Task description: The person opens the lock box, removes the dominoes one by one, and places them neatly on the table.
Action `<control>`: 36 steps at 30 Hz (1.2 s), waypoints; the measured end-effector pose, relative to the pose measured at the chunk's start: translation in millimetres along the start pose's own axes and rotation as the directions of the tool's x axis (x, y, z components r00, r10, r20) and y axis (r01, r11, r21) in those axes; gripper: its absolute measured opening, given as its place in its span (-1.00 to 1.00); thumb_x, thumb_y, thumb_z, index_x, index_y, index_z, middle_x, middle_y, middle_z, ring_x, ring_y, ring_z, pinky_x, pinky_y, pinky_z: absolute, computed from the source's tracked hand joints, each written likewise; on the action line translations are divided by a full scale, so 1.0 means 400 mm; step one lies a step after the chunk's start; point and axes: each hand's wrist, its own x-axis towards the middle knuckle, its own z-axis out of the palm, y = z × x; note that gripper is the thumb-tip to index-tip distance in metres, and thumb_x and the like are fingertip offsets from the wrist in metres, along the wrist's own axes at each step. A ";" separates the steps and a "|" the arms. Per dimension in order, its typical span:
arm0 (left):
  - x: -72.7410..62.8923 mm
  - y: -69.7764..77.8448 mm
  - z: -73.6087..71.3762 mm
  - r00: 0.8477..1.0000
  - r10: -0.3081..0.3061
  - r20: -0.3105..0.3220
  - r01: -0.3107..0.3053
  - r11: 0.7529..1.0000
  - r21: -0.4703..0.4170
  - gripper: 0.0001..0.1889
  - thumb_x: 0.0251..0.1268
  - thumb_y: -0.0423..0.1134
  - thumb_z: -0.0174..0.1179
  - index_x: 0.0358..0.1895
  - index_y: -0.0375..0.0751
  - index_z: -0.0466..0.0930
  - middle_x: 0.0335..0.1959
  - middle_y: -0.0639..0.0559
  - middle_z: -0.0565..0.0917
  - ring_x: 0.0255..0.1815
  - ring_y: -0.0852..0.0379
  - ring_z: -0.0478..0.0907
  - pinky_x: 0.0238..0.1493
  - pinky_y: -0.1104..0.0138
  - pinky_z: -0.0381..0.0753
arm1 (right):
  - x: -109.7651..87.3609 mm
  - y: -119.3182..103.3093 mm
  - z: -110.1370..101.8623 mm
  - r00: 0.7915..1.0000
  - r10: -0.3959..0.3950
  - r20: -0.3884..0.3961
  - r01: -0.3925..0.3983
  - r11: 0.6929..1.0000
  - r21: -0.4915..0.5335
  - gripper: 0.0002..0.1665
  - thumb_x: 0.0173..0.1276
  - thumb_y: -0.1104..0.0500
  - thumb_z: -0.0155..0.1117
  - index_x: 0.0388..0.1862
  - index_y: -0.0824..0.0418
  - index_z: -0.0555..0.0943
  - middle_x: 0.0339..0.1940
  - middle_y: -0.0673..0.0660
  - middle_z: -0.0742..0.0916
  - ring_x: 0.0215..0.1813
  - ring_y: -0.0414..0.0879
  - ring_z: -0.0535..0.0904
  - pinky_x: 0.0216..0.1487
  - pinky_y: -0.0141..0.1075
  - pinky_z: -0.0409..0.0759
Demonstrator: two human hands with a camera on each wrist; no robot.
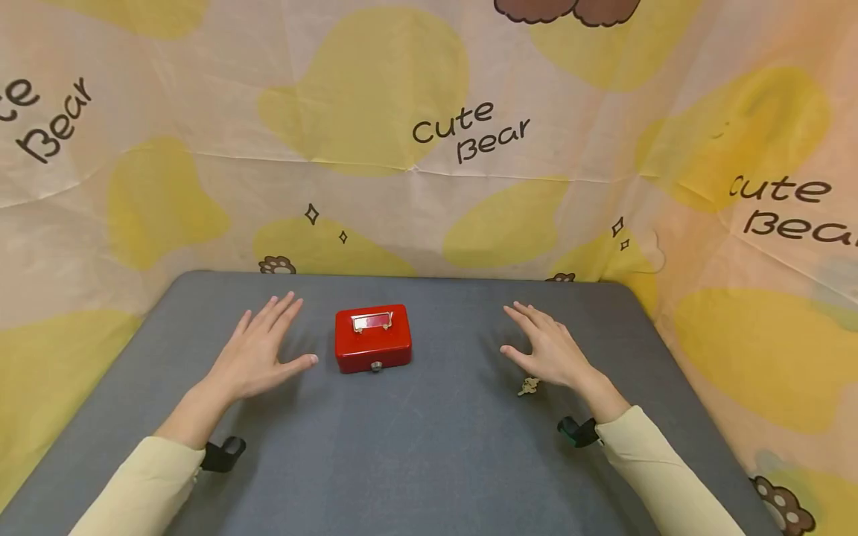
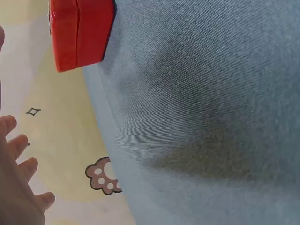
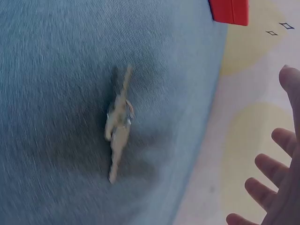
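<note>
A red cash box (image 1: 372, 348) with a metal handle on its lid and a round lock at the front sits closed on the grey table, left of centre. To its left my left hand (image 1: 258, 357) hovers with fingers spread, apart from the box. My right hand (image 1: 551, 348) is over the table on the right, fingers extended and holding nothing. Just below that hand lies a small bunch of keys (image 1: 529, 385) on the cloth. In the right wrist view the keys (image 3: 119, 124) show on a ring, slightly blurred.
The grey table (image 1: 429, 461) ends at a patterned cloth backdrop (image 1: 375, 97), which hangs behind it and along both sides. A dark strap (image 1: 224, 454) hangs at the left wrist, and another strap (image 1: 576, 432) at the right wrist.
</note>
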 end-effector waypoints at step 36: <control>-0.001 0.003 0.102 0.987 -0.142 0.081 0.163 0.898 -0.408 0.10 -0.05 0.12 0.35 0.48 0.02 -0.23 0.48 -0.11 -0.03 0.42 -0.22 -0.01 0.24 -0.23 0.11 | 0.081 -0.120 0.138 0.998 -0.063 0.018 0.052 0.926 0.373 -0.11 0.22 -0.08 0.26 0.45 0.05 0.09 0.41 0.10 0.31 0.40 0.02 0.23 0.28 -0.02 0.30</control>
